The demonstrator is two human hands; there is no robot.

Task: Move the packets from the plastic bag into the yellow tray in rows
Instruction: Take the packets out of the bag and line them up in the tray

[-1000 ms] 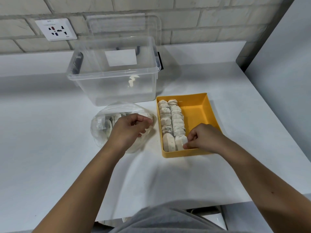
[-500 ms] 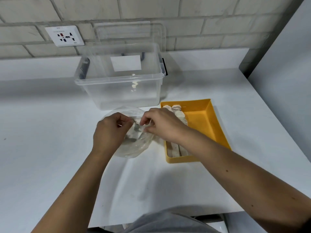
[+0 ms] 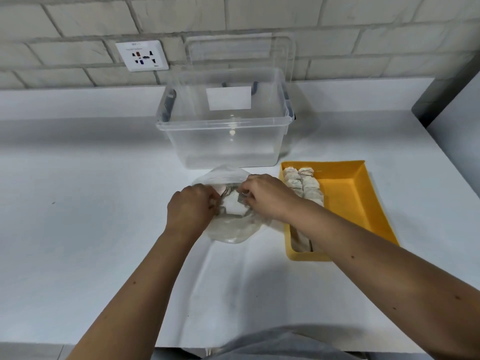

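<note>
Plastic bag [image 3: 233, 229] lies on the bench [image 3: 91, 229], left of the yellow tray [image 3: 363, 203]. Left hand [image 3: 191, 209] fingers curled, gripping the bag's left rim; right hand [image 3: 265, 196] fingers pinching its right rim. Two rows of packets [image 3: 304, 185] occupy the tray's left side.

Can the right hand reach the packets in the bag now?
Likely yes: the left hand holds the plastic bag open and the right hand is at the opening, above the packets.
</note>
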